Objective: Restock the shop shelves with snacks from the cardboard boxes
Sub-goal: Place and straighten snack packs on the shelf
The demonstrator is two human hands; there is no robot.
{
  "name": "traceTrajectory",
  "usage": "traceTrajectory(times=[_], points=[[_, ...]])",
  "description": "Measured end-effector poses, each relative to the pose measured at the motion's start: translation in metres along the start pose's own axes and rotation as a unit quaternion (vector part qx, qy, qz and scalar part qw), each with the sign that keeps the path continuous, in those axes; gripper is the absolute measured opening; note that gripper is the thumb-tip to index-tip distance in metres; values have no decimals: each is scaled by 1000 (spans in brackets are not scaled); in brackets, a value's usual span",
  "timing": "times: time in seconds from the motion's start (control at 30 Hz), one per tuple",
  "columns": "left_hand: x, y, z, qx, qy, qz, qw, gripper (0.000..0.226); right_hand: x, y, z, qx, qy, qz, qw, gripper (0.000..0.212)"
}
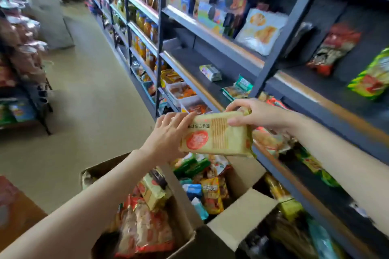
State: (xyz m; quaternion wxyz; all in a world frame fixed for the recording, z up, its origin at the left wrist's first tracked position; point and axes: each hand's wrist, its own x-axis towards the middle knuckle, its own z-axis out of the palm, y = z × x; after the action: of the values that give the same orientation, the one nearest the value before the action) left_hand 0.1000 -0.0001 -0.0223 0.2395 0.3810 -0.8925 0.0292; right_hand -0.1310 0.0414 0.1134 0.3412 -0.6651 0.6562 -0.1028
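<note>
Right hand (255, 114): thumb and curled fingers pinch the top edge of the flat yellow plastic snack packet with a red round emblem (216, 135). Left hand (168, 134): straight fingers rest along the packet's 9 o'clock end; whether they grip appears uncertain. The packet hangs above the open brown cardboard box of mixed snack bags (237, 221), with the dark grey metal shelf unit (212, 86) at 1 o'clock.

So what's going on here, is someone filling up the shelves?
Yes. A person holds a yellow snack packet in both hands: the right hand grips its top edge, the left hand steadies its left end. The packet is in the air above an open cardboard box full of mixed snacks, beside a dark shelf that has only a few packets on it. It is not yet on the shelf.
</note>
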Motion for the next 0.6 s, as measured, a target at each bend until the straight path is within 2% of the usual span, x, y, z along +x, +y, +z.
traceTrajectory(times=[0.1, 0.17, 0.33, 0.43, 0.53, 0.6], points=[[51, 72, -30, 33, 94, 75, 992, 96, -86, 23, -50, -113, 88, -6, 990, 31], [84, 125, -51, 64, 146, 141, 977, 88, -145, 40, -78, -214, 165, -14, 963, 45], [153, 259, -95, 76, 240, 257, 933, 80, -279, 79, -119, -334, 290, 25, 897, 80], [178, 333, -123, 19, 282, 288, 915, 71, -342, 100, -132, -420, 358, 82, 830, 99], [202, 393, -143, -9, 325, 334, 885, 82, -392, 120, -149, -502, 440, 113, 736, 115], [219, 426, -153, -21, 348, 355, 868, 89, -420, 130, -163, -532, 478, 123, 688, 121]])
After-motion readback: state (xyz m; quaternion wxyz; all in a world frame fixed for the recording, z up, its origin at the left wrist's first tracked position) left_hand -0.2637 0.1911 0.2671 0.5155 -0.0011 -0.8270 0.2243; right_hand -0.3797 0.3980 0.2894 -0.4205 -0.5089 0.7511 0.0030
